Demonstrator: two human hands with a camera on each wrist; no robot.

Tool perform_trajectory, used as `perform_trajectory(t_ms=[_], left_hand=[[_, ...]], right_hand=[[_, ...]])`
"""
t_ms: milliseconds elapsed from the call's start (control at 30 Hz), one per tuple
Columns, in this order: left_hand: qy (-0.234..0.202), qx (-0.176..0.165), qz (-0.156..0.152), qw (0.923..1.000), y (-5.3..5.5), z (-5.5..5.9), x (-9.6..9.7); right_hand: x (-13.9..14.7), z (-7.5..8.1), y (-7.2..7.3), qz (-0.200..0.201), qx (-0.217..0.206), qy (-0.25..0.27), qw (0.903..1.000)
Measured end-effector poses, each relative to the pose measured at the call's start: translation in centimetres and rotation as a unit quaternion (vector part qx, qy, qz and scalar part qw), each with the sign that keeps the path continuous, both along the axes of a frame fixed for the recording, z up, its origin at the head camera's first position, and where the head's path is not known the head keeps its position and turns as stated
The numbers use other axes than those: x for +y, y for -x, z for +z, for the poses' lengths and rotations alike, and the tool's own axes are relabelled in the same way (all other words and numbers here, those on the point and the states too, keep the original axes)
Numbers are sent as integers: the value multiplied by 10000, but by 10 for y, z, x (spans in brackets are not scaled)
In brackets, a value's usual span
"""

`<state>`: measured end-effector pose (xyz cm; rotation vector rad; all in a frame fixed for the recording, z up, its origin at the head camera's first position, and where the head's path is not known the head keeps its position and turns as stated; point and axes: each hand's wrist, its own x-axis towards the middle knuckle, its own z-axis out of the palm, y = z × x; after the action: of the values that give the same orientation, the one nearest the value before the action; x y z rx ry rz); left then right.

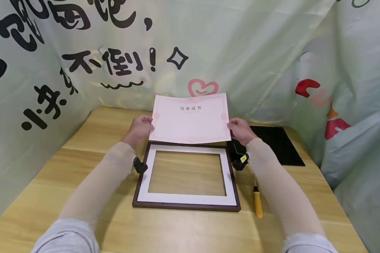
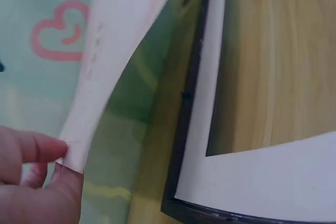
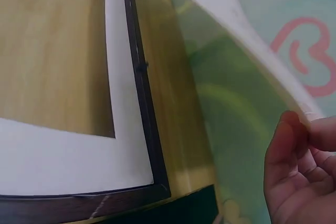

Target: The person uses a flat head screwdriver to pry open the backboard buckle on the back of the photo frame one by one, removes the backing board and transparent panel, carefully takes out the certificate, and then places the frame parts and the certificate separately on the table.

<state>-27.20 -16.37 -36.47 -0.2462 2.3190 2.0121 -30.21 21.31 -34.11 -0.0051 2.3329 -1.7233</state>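
Note:
A pink certificate (image 1: pixel 190 124) with a line of printed characters is held up, tilted, past the far side of a picture frame. My left hand (image 1: pixel 141 128) pinches its left edge; thumb and fingertips close on the paper's corner in the left wrist view (image 2: pixel 39 182). On the opposite edge my right hand (image 1: pixel 241 130) pinches it too, as the right wrist view shows the fingers (image 3: pixel 286 140) bent at the paper. The dark wooden picture frame (image 1: pixel 187 206) lies flat in front, with a white mat (image 1: pixel 190 199) inside and table wood showing through its window.
A screwdriver (image 1: pixel 258 203) with a yellow handle lies right of the frame, beside the right forearm. Behind that forearm is a flat black panel (image 1: pixel 280 146). A printed curtain (image 1: pixel 240 52) hangs along the table's back and sides. Both wrists carry small black cameras.

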Motion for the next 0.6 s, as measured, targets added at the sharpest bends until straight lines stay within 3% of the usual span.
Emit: perform_trajectory(t_ms=[100, 333, 467, 600], left_hand=[[632, -29, -59, 9980, 3, -3, 2], [1017, -241, -532, 9931, 14, -8, 2], [1035, -474, -926, 9892, 22, -13, 2], [890, -868, -1128, 9858, 23, -19, 2]], right_hand=[[-2, -8, 14, -218, -16, -110, 9997], [-10, -23, 31, -558, 220, -326, 9977], [-11, -27, 34, -407, 605, -1365, 9880], [-13, -33, 34, 71, 471, -2231, 9736]])
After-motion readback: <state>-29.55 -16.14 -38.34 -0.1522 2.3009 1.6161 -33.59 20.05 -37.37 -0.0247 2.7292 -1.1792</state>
